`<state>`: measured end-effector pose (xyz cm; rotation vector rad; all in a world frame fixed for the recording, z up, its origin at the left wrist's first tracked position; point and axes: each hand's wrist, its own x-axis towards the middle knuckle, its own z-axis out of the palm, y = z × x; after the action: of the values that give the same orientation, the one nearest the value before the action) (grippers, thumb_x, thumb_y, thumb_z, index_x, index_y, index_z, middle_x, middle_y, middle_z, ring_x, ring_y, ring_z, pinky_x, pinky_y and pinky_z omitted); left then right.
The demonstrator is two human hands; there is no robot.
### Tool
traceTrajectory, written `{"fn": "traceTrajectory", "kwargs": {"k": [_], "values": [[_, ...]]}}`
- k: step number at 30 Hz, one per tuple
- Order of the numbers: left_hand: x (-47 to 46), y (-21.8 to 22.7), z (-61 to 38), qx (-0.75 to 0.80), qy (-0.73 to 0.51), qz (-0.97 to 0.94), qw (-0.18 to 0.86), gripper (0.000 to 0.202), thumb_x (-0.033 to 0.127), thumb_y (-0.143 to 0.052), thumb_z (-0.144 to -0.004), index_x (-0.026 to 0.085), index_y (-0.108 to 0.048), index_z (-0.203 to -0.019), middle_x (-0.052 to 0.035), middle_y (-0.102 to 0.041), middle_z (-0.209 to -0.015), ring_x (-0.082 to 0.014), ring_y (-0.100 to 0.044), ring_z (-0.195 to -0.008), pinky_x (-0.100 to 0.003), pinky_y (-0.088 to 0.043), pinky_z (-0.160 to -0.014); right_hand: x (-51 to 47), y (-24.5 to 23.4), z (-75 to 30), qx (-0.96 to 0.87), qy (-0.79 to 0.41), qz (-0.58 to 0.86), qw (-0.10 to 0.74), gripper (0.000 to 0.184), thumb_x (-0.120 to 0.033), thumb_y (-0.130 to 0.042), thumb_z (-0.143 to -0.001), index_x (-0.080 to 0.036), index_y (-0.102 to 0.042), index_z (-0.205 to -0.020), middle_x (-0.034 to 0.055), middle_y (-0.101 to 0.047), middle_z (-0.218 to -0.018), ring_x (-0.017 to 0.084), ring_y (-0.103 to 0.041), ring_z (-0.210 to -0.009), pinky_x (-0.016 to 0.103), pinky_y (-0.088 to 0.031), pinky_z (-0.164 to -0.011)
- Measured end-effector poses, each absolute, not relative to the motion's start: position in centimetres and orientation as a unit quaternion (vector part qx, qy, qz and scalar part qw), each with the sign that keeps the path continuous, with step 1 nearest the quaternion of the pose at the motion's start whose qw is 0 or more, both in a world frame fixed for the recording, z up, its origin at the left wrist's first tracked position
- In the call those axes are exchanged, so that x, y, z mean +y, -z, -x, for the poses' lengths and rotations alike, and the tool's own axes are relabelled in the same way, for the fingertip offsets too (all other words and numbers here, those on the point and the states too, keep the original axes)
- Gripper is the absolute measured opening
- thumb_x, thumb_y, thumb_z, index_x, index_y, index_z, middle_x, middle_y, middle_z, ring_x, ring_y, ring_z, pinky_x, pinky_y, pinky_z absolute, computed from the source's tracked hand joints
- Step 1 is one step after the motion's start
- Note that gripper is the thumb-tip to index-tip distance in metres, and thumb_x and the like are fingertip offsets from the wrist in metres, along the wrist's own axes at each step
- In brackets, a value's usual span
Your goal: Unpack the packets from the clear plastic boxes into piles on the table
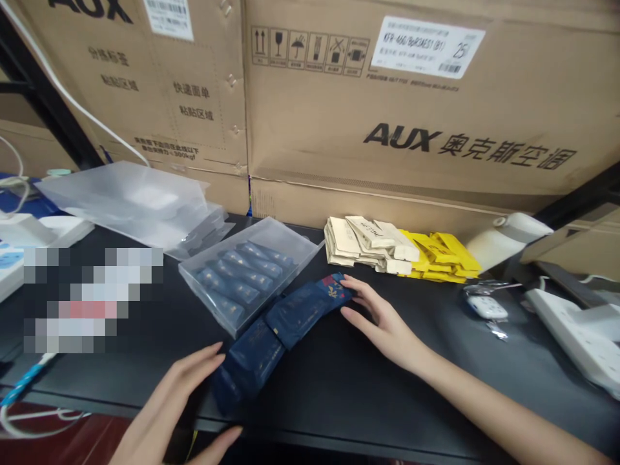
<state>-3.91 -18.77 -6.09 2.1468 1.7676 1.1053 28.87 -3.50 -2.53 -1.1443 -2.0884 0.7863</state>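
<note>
A row of dark blue packets (295, 313) lies overlapping on the black table, slanting from the front edge up to the right. My left hand (177, 400) is at their near end, thumb and fingers spread apart on either side of it. At the far end, fingertips of my right hand (380, 323) meet the last packet's edge, the thumb held apart from the index finger. Neither hand is closed around a packet. Right behind the row stands a translucent plastic box (295, 242) with several blue packets (242, 274) lined up inside.
Cream packets (371, 242) and yellow packets (443, 255) lie piled at the back, beside a white bottle (504, 239). Frosted plastic sheets or boxes (130, 194) sit at back left. Power strips (576, 329) and cables flank the table. Large cardboard boxes (310, 142) wall the back.
</note>
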Motion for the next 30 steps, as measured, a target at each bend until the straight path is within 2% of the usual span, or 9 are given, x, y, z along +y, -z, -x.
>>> {"fn": "traceTrajectory", "kwargs": {"k": [4,8,12,16,19,22,25,28,30], "values": [[-17.8,5.8,2.9,0.589,-0.353,-0.724,0.066,0.057,0.036,-0.064,-0.085,0.033,-0.045,-0.138,-0.0077,-0.063,-0.129,-0.0281,-0.07,-0.104,-0.036,-0.062,-0.085,-3.8,2.6,-27.3,-0.809,-0.312,0.397,0.302,0.047,-0.039,-0.06,-0.092,-0.026,-0.049,-0.135,0.0113,-0.046,-0.148,0.025,-0.044,-0.138,0.048,-0.04,-0.112],[-17.3,5.2,0.5,0.563,-0.34,-0.753,0.002,0.073,0.037,-0.064,-0.085,0.03,-0.032,-0.15,-0.0118,-0.058,-0.135,-0.0299,-0.068,-0.111,-0.035,-0.064,-0.08,-3.7,1.9,-25.7,-0.808,-0.345,0.379,0.292,0.045,-0.041,-0.061,-0.091,-0.025,-0.053,-0.132,0.012,-0.044,-0.15,0.025,-0.044,-0.138,0.048,-0.04,-0.111],[-16.8,4.9,-2.1,0.551,-0.316,-0.772,-0.039,0.085,0.036,-0.062,-0.085,0.024,-0.017,-0.156,-0.0193,-0.049,-0.144,-0.0321,-0.066,-0.114,-0.036,-0.065,-0.074,-3.0,1.6,-24.6,-0.776,-0.406,0.36,0.323,0.033,-0.041,-0.057,-0.093,-0.024,-0.059,-0.122,0.0124,-0.05,-0.144,0.025,-0.046,-0.136,0.046,-0.041,-0.11],[-15.9,4.4,-3.8,0.544,-0.289,-0.785,-0.064,0.092,0.04,-0.063,-0.082,0.018,-0.014,-0.157,-0.0236,-0.049,-0.144,-0.0367,-0.063,-0.116,-0.043,-0.063,-0.077,-2.4,1.5,-23.7,-0.741,-0.433,0.368,0.358,0.026,-0.04,-0.064,-0.087,-0.023,-0.064,-0.106,0.012,-0.056,-0.138,0.026,-0.054,-0.128,0.044,-0.048,-0.101],[-15.5,4.2,-4.2,0.55,-0.273,-0.786,-0.074,0.095,0.046,-0.064,-0.081,0.016,-0.014,-0.156,-0.0257,-0.045,-0.147,-0.0392,-0.062,-0.116,-0.047,-0.061,-0.079,-2.5,1.3,-23.3,-0.72,-0.451,0.363,0.382,0.023,-0.038,-0.068,-0.084,-0.021,-0.066,-0.1,0.0118,-0.059,-0.133,0.025,-0.06,-0.119,0.037,-0.055,-0.089],[-15.3,4.3,-4.2,0.547,-0.259,-0.793,-0.072,0.094,0.049,-0.063,-0.081,0.018,-0.015,-0.156,-0.0237,-0.049,-0.145,-0.0384,-0.063,-0.114,-0.047,-0.06,-0.08,-2.8,1.2,-23.2,-0.705,-0.468,0.358,0.395,0.024,-0.037,-0.069,-0.082,-0.021,-0.065,-0.099,0.0114,-0.061,-0.129,0.022,-0.063,-0.111,0.031,-0.057,-0.078],[-15.3,4.4,-4.3,0.554,-0.257,-0.789,-0.07,0.094,0.047,-0.063,-0.082,0.02,-0.013,-0.157,-0.0215,-0.051,-0.144,-0.037,-0.064,-0.112,-0.045,-0.059,-0.08,-3.0,1.4,-23.2,-0.687,-0.492,0.361,0.394,0.029,-0.04,-0.07,-0.081,-0.021,-0.061,-0.102,0.0104,-0.063,-0.126,0.02,-0.066,-0.1,0.03,-0.058,-0.073],[-15.2,4.2,-4.6,0.563,-0.259,-0.781,-0.075,0.097,0.05,-0.063,-0.081,0.021,-0.011,-0.157,-0.021,-0.053,-0.142,-0.037,-0.065,-0.109,-0.046,-0.059,-0.077,-3.3,1.4,-23.3,-0.696,-0.487,0.357,0.389,0.03,-0.039,-0.067,-0.084,-0.021,-0.059,-0.106,0.0106,-0.063,-0.124,0.019,-0.067,-0.098,0.032,-0.058,-0.078],[-15.2,4.0,-4.8,0.572,-0.26,-0.773,-0.087,0.099,0.052,-0.063,-0.08,0.019,-0.01,-0.157,-0.0222,-0.057,-0.136,-0.0372,-0.066,-0.104,-0.046,-0.059,-0.075,-3.5,1.1,-23.5,-0.729,-0.448,0.343,0.387,0.029,-0.036,-0.065,-0.087,-0.021,-0.058,-0.111,0.0106,-0.063,-0.123,0.021,-0.064,-0.108,0.037,-0.055,-0.091]]}}
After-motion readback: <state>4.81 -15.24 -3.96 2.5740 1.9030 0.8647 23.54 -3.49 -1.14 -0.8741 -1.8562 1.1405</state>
